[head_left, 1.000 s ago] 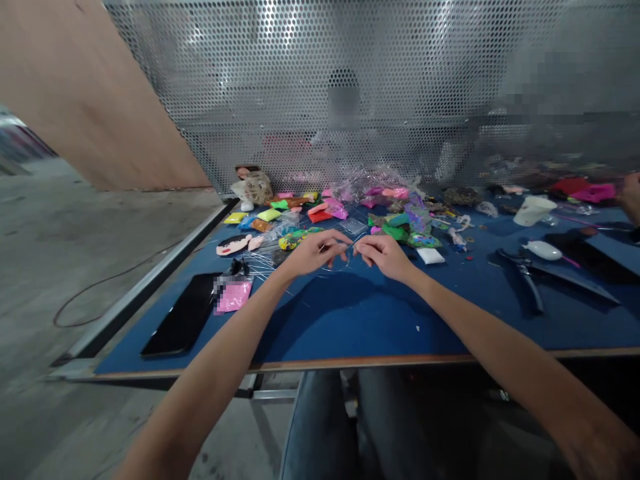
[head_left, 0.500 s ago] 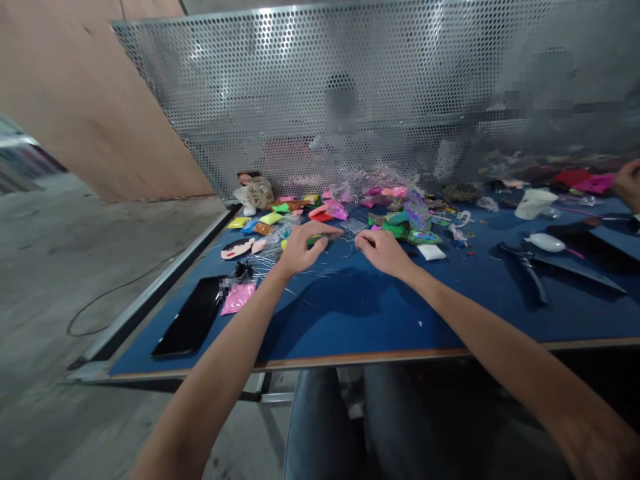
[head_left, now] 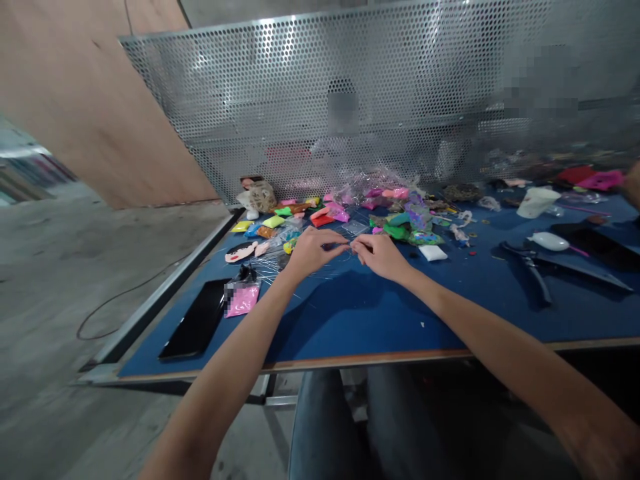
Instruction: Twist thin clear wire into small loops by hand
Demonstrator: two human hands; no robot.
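Over the blue table (head_left: pixel 340 320), my left hand (head_left: pixel 316 253) and my right hand (head_left: pixel 383 255) meet almost fingertip to fingertip. The left thumb and forefinger come together in a pinch, and the right fingers are curled closed beside them. What they hold is too small to make out. Thin clear strands (head_left: pixel 273 267) lie spread by the left wrist, and a faint curved line shows below the fingertips. Close to the left hand lies a flat painted face cutout (head_left: pixel 241 253). A white packet (head_left: pixel 433 253) rests to the right of my right hand.
Colourful clay packets (head_left: pixel 273 221) and crumpled plastic (head_left: pixel 373 187) line the perforated metal screen (head_left: pixel 300 100). At left lie a black phone-like slab (head_left: pixel 195 320) and a pink packet (head_left: pixel 243 300). Dark-handled pliers (head_left: pixel 530 273), a white spoon (head_left: pixel 549 241) and a cup (head_left: pixel 537 202) sit right, near another person's hand (head_left: pixel 633 187).
My two hands have drawn closer, so their fingertips nearly touch. My left thumb and forefinger, apart before, have closed into a pinch. The view has shifted slightly.
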